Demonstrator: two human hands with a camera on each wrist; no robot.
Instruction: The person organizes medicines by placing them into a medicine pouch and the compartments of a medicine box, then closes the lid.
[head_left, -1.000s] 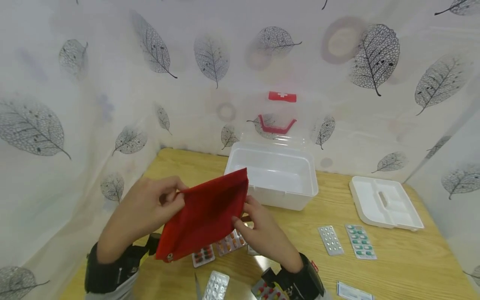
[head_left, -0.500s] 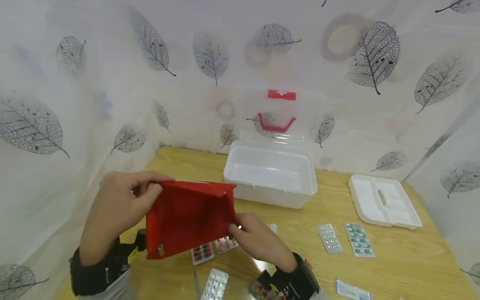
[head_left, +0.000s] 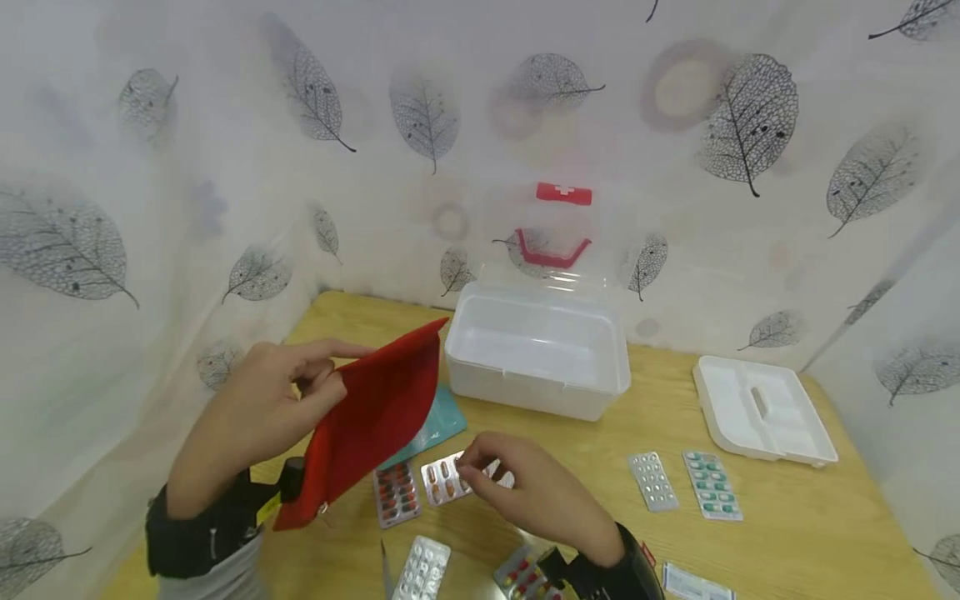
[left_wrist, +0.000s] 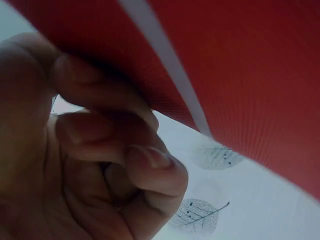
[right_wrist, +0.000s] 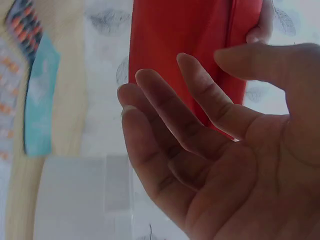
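Observation:
A red pouch (head_left: 382, 417) hangs tilted in the air, its upper edge pinched by my left hand (head_left: 277, 408). A small metal piece shows at the pouch's lower corner. In the left wrist view the pouch's red fabric (left_wrist: 260, 75) with a pale strip fills the upper right, above curled fingers. My right hand (head_left: 536, 492) is apart from the pouch, to its right, with bent fingers and nothing in them. Below and beside it lie a blister pack of orange capsules (head_left: 445, 478) and one of red and dark capsules (head_left: 396, 493). A teal packet (head_left: 442, 421) lies partly behind the pouch.
A white box (head_left: 536, 387) with its clear lid raised stands at the back. To the right lie a white divided tray (head_left: 765, 408), a silver blister pack (head_left: 653, 482), a green capsule pack (head_left: 712, 486) and a small packet (head_left: 697, 583). Another silver pack (head_left: 422, 569) lies in front.
My right hand has let go of the pouch and drawn away from it. The pouch, still in my left hand, has turned and tilted, uncovering the teal packet and more of the blister packs.

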